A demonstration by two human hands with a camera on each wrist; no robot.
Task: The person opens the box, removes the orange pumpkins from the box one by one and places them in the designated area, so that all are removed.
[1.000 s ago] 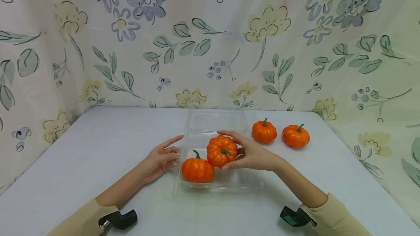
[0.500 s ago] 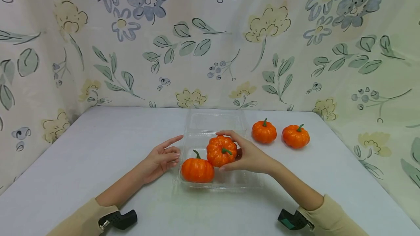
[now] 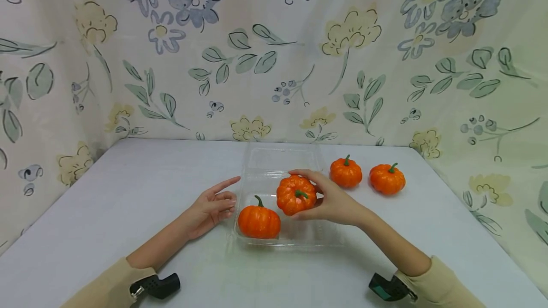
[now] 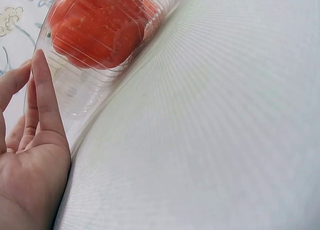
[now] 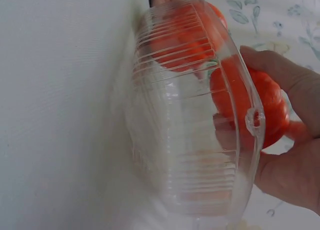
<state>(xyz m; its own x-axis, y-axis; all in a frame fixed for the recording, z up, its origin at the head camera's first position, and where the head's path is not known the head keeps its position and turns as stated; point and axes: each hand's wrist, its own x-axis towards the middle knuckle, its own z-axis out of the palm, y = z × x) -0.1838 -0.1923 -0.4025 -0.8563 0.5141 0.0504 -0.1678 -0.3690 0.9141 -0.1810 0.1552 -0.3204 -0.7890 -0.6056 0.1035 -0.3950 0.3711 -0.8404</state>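
Note:
In the head view, my right hand grips a small orange pumpkin between thumb and fingers, its green stem tilted toward me. The pumpkin is over the clear plastic clamshell box. A second orange pumpkin sits upright in the box's front left corner, with a gap between the two. At the box's left side is my left hand, forefinger extended and the other fingers loosely bent, holding nothing. The left wrist view shows its fingertips right at the box rim. Through the clear wall the right wrist view shows the gripped pumpkin near the rim.
Two more orange pumpkins, one beside the box and another farther right, stand on the white table. The box's clear lid lies folded back behind it. A flowered curtain hangs behind the table.
My right hand has shifted slightly right with its pumpkin, which touched the other one in the earlier views and is now apart from it. The left hand stays where it was.

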